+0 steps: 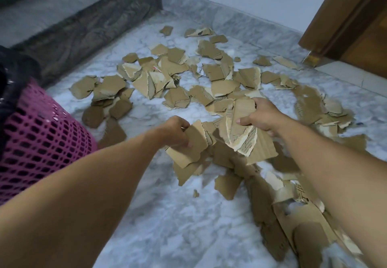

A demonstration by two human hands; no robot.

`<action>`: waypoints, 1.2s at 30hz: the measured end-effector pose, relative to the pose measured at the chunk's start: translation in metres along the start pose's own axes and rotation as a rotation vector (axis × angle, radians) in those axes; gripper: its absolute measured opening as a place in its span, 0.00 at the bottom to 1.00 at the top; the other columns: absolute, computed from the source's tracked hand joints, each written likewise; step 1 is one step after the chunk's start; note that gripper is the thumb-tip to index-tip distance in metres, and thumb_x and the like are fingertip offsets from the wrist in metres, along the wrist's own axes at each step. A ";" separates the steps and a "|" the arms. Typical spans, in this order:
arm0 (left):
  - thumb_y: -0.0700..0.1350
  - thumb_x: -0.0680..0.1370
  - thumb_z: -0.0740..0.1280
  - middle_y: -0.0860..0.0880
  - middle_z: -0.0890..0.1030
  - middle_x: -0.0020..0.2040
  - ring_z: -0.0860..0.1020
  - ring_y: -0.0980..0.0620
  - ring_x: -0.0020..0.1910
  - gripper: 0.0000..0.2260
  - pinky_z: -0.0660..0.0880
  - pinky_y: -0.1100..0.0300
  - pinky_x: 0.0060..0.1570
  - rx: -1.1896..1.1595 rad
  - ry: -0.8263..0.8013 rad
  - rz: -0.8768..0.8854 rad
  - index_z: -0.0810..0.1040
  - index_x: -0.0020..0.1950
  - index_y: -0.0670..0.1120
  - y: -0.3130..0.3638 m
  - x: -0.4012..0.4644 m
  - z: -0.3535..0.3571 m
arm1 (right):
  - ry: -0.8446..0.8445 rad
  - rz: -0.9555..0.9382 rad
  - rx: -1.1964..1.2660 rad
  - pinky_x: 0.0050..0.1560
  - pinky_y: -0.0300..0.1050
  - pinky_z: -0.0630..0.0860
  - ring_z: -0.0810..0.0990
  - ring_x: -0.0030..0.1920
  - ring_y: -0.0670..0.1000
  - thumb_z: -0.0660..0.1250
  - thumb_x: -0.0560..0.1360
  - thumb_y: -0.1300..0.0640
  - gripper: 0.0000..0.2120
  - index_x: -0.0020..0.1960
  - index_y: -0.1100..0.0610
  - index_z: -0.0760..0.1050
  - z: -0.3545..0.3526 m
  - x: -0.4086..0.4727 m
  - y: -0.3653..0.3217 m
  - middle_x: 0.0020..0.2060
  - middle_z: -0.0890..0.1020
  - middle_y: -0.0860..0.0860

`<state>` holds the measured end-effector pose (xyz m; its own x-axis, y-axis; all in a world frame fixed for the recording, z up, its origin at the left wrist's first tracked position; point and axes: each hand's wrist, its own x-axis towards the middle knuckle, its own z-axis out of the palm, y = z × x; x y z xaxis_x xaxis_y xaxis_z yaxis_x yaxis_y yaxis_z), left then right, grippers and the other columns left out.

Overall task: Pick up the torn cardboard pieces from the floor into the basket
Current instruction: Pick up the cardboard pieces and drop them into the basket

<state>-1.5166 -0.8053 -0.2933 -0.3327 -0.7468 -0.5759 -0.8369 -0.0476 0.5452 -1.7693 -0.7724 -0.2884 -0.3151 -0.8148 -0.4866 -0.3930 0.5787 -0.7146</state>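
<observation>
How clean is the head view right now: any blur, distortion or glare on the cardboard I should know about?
Head view: soft, even, dim light, no glare on the marble floor; motion blur smears the cardboard pieces below the right hand and along the lower right edge; wide-angle bending curves the pink basket and wall line; left hand reads fairly sharp.

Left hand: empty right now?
No, the left hand grips a bunch of torn cardboard pieces lifted off the marble floor.
</observation>
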 end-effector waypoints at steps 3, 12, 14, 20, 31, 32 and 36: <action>0.41 0.71 0.75 0.46 0.80 0.54 0.79 0.46 0.49 0.22 0.80 0.55 0.51 0.026 0.090 0.014 0.76 0.63 0.47 0.007 -0.028 -0.048 | -0.027 -0.068 -0.025 0.59 0.67 0.76 0.82 0.55 0.62 0.82 0.55 0.57 0.33 0.58 0.52 0.77 0.003 -0.017 -0.043 0.51 0.84 0.56; 0.42 0.72 0.72 0.46 0.76 0.57 0.78 0.44 0.51 0.21 0.80 0.53 0.40 0.088 0.396 0.039 0.72 0.64 0.51 -0.005 -0.151 -0.197 | -0.031 -0.372 -0.036 0.56 0.58 0.80 0.84 0.51 0.59 0.82 0.57 0.60 0.25 0.53 0.57 0.81 0.047 -0.107 -0.208 0.47 0.85 0.56; 0.41 0.73 0.71 0.45 0.76 0.57 0.77 0.45 0.53 0.20 0.79 0.52 0.46 0.078 0.473 0.046 0.72 0.63 0.49 -0.015 -0.181 -0.225 | -0.064 -0.426 -0.032 0.54 0.59 0.81 0.85 0.49 0.59 0.80 0.61 0.64 0.23 0.54 0.60 0.81 0.062 -0.128 -0.243 0.47 0.86 0.57; 0.42 0.72 0.73 0.48 0.72 0.55 0.73 0.48 0.50 0.22 0.70 0.60 0.31 0.078 0.669 -0.055 0.68 0.62 0.47 -0.057 -0.252 -0.297 | -0.144 -0.543 -0.044 0.51 0.64 0.81 0.86 0.46 0.61 0.81 0.57 0.62 0.26 0.54 0.60 0.80 0.117 -0.178 -0.333 0.45 0.85 0.59; 0.42 0.73 0.71 0.45 0.73 0.58 0.73 0.45 0.51 0.24 0.73 0.53 0.46 0.142 0.728 -0.306 0.67 0.66 0.43 -0.175 -0.293 -0.329 | -0.167 -0.610 -0.126 0.37 0.42 0.74 0.82 0.48 0.57 0.69 0.74 0.64 0.13 0.57 0.63 0.72 0.267 -0.201 -0.389 0.50 0.80 0.59; 0.43 0.73 0.71 0.44 0.73 0.60 0.74 0.44 0.53 0.23 0.74 0.53 0.48 0.135 0.726 -0.314 0.68 0.66 0.42 -0.185 -0.289 -0.325 | -0.150 -0.616 -0.139 0.41 0.43 0.75 0.81 0.52 0.58 0.68 0.75 0.62 0.14 0.59 0.64 0.73 0.280 -0.198 -0.386 0.55 0.80 0.59; 0.49 0.67 0.78 0.45 0.75 0.61 0.76 0.44 0.56 0.32 0.76 0.51 0.55 0.077 0.683 -0.322 0.69 0.67 0.44 -0.224 -0.268 -0.302 | -0.222 -0.584 -0.131 0.53 0.46 0.75 0.78 0.58 0.57 0.76 0.71 0.52 0.31 0.68 0.64 0.70 0.318 -0.180 -0.363 0.60 0.78 0.57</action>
<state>-1.1092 -0.7942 -0.0768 0.2559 -0.9498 -0.1803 -0.8833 -0.3055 0.3556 -1.2957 -0.8468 -0.1015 0.1639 -0.9768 -0.1376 -0.5527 0.0246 -0.8330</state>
